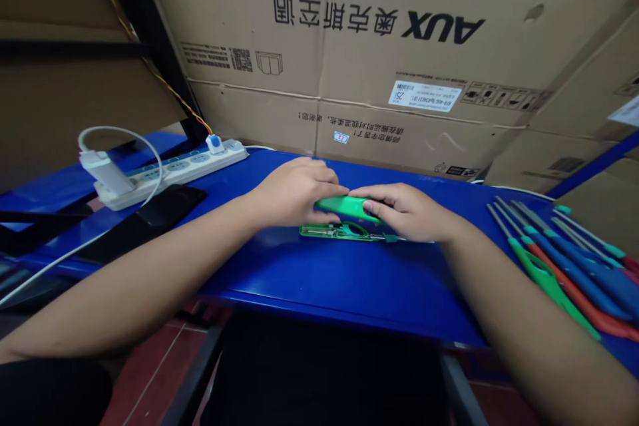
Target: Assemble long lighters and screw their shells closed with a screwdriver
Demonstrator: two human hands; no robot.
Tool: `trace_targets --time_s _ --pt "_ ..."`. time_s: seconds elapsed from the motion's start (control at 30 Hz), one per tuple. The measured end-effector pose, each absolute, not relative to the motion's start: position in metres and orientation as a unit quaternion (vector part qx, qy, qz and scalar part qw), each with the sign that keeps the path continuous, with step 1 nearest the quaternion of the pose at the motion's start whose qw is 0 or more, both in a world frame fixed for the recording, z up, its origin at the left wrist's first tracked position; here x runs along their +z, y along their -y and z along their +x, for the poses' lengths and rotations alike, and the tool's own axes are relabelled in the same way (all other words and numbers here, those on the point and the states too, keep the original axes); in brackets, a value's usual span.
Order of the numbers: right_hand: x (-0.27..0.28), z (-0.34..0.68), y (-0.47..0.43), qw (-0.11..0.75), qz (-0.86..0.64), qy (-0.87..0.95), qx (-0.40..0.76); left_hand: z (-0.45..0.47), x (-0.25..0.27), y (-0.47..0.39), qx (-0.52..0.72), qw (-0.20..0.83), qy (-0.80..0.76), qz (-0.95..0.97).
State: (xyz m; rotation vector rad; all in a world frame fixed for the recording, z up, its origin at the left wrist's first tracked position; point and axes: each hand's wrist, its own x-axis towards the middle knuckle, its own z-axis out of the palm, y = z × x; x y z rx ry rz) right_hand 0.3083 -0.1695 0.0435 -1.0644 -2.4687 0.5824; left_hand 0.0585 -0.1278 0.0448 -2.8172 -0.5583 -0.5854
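Note:
Between my two hands is a green shell half of a long-nosed utility lighter. My left hand pinches its left end, and my right hand grips the right end with thumb and fingers. Just below the piece, on the blue table, lies the other green lighter half with small metal and green parts inside it. The held piece is tilted above this half; whether they touch I cannot tell. Part of the lower half is hidden by my right hand.
Several utility lighters in green, blue and orange lie at the right. A white power strip with plugs and a black phone-like slab are at the left. A large cardboard box stands upside down behind the table.

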Motion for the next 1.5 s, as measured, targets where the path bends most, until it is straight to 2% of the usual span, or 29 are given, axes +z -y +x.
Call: trace_targets --time_s 0.1,0.3,0.43,0.53,0.8,1.5 --pt "0.033 0.311 0.164 0.213 -0.385 0.881 0.173 0.060 0.042 0.126 -0.147 0.085 0.208 -0.963" --pt "0.024 0.302 0.165 0.216 -0.362 0.903 0.083 0.058 0.043 0.122 -0.133 -0.035 0.228 -0.964" --pt "0.019 0.295 0.166 0.192 -0.366 0.901 0.130 0.056 0.044 0.122 -0.099 -0.068 0.221 -0.968" --pt "0.014 0.292 0.164 0.159 -0.373 0.899 0.163 0.055 0.040 0.120 -0.072 -0.078 0.203 -0.973" --pt "0.009 0.291 0.163 0.117 -0.391 0.899 0.157 0.059 0.029 0.114 -0.008 -0.079 0.202 -0.976" --pt "0.016 0.294 0.164 0.079 -0.404 0.898 0.157 0.059 0.030 0.116 -0.009 -0.111 0.202 -0.973"
